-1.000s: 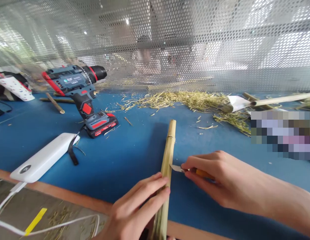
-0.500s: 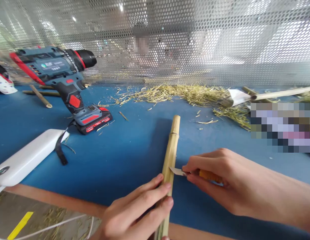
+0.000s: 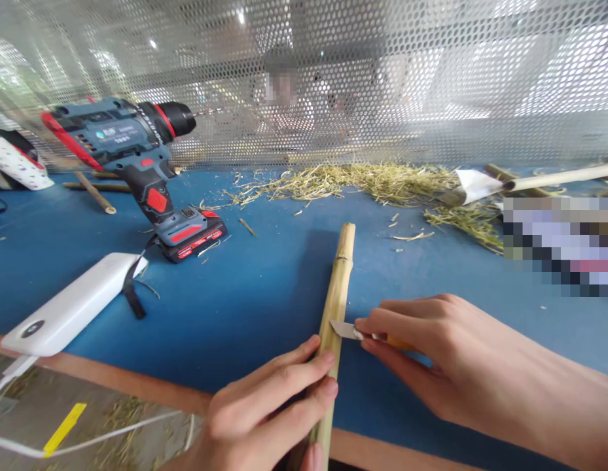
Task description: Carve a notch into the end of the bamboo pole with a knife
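A pale bamboo stick (image 3: 339, 288) with a ring-like node near its far end points away from me over the blue tabletop (image 3: 245, 288). My left hand (image 3: 274, 409) is closed around its near part, fingers laid across the top and the thumb low on the near side. In my right hand (image 3: 431, 353) I grip a craft knife (image 3: 347, 330) with a yellow-orange handle, mostly hidden by my fingers. The tip of its short blade touches the upper surface of the bamboo, just beyond my left fingertips.
A cordless drill (image 3: 137, 157) stands upright at the left, near a white power bank (image 3: 72, 307) with a cable. Shavings (image 3: 353, 183) lie along the perforated metal screen (image 3: 343, 85). Thin sticks (image 3: 95, 193) rest behind the drill, and a bamboo tube (image 3: 563, 176) lies far right.
The view has shifted slightly, so the drill and power bank sit further right in it. The knife blade stays on the bamboo at about the same spot; both hands keep their holds.
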### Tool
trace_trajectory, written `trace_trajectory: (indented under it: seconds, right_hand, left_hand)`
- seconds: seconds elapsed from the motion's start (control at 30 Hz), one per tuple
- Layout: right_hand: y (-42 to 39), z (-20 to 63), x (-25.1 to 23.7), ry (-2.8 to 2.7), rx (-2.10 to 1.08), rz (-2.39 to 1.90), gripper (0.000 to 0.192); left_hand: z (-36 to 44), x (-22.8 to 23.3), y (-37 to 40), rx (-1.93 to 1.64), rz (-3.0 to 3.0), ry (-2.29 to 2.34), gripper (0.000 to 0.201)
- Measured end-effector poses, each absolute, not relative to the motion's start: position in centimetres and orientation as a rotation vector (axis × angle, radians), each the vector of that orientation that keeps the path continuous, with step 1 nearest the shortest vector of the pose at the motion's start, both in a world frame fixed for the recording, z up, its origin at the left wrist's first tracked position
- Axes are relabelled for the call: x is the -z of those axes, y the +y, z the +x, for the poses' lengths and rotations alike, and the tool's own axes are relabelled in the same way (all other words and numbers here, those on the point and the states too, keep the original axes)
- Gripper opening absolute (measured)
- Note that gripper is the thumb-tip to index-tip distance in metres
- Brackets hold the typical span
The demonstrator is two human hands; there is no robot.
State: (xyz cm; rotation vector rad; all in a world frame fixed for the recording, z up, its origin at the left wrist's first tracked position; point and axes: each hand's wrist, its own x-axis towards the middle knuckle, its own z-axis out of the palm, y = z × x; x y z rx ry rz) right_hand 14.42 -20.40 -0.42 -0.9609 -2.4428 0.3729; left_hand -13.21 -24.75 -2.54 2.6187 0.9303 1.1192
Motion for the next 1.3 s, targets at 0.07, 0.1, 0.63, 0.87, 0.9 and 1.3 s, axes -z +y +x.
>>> trace_trajectory:
  seconds: [0.07,0.1,0.63,0.87,0.9,1.3]
  right_hand:
    - [-20.4,14.2,0.5,-2.42,-0.353,-0.998,0.028]
    - [-20.4,14.1,0.5,-2.41,-0.331,-1.012,0.03]
    - [-16.2,15.7,-0.7,-2.438,-0.193,-1.28,0.025]
    - [-16.0,15.9,-0.5,-2.463,-0.245,-1.248,0.027]
    - [-15.7,15.8,-0.6,-2.459,-0.215,-1.265,0.027]
    - [-13.8,16.2,-0.6,-2.522,0.121,-1.432,0.031]
  left_hand:
    - [-13.5,2.4,-24.6,-1.093,2.643,0.916,0.05]
    - [-13.6,2.3,-24.5,-1.081,2.66,0.897,0.05]
    - [-12.9,0.5,-24.6,-1.03,2.676,0.916,0.049]
    - [-12.9,0.5,-24.8,-1.055,2.653,0.899,0.055]
    - [-12.9,0.4,-24.9,-1.036,2.668,0.904,0.054]
    - [-12.9,0.2,-24.9,-1.026,2.721,0.892,0.042]
